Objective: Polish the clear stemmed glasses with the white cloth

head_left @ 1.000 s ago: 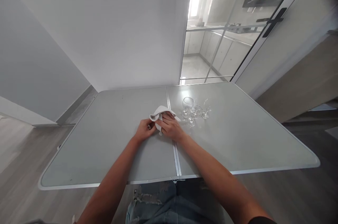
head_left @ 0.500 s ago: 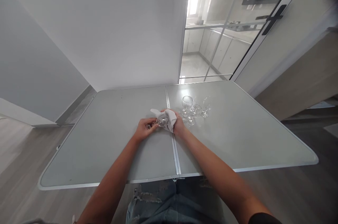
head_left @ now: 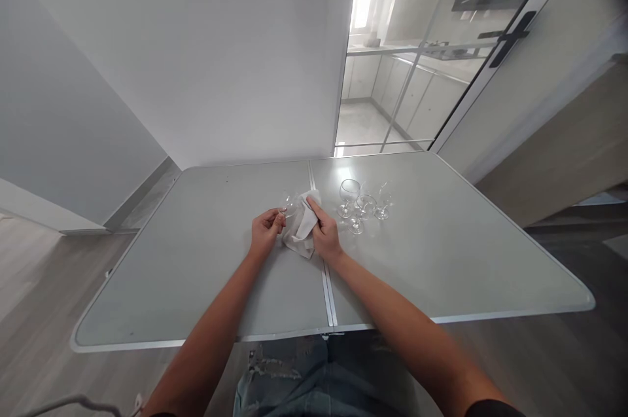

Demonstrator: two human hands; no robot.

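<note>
Between finger and thumb, my left hand (head_left: pixel 266 230) pinches a small clear stemmed glass (head_left: pixel 290 202) near its lower end; the bowl points up and to the right. A white cloth (head_left: pixel 303 227) hangs from my right hand (head_left: pixel 324 231), whose fingers are closed on it. The cloth lies against the right side of the glass and hides part of it. To the right of my right hand stand several clear stemmed glasses, among them one with a large round bowl (head_left: pixel 350 190) and one nearer to me (head_left: pixel 356 226).
The grey-green folding table (head_left: pixel 432 253) has a metal seam (head_left: pixel 328 292) down its middle and a pale metal rim. A white wall (head_left: pixel 245 63) rises behind it, with a glass-paned door (head_left: pixel 412 83) at the back right.
My left hand has tilted the glass upright, its bowl now above the fingers. The cloth has come away from around the bowl and hangs down from my right hand.
</note>
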